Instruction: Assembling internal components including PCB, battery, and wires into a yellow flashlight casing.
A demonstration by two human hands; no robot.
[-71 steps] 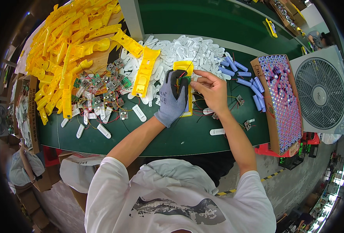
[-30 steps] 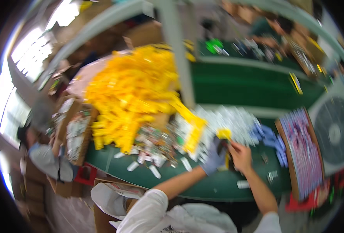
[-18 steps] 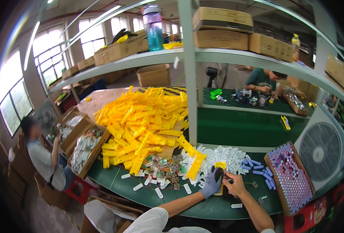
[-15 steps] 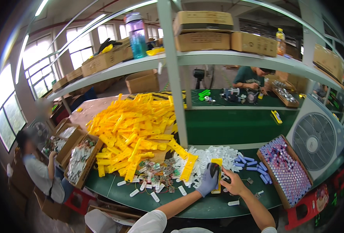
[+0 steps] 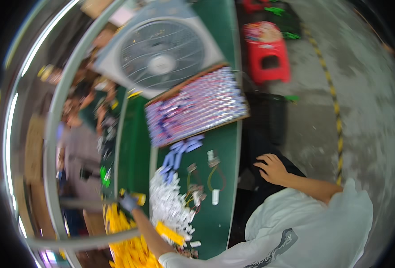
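My left hand [image 5: 128, 202], in a grey glove with dark patches, is stretched out beyond the heap of white plastic parts [image 5: 166, 201]. Its fingers are closed round a yellow plastic casing [image 5: 139, 198], which blurs with the motion. Below it spreads a big pile of yellow casings [image 5: 128, 241]. My bare right hand [image 5: 272, 169] is off the table, over the dark cloth at my legs. Its fingers are spread and hold nothing. One more yellow casing [image 5: 170, 233] lies on the white parts. Small circuit boards with wires [image 5: 195, 194] rest nearby on the green table [image 5: 222, 201].
A shallow carton of purple-wrapped cylinders [image 5: 197, 105] sits on the table, with loose purple cylinders [image 5: 177, 154] beside it. Behind stands a large box fan [image 5: 162, 64]. A grey shelf frame [image 5: 57, 120] rises at the left. Red stools [image 5: 269, 58] stand on the floor.
The view has swung right and tilted. My hands have parted: the left has reached away with the yellow casing, and the right has let go and dropped off the table beside my legs.
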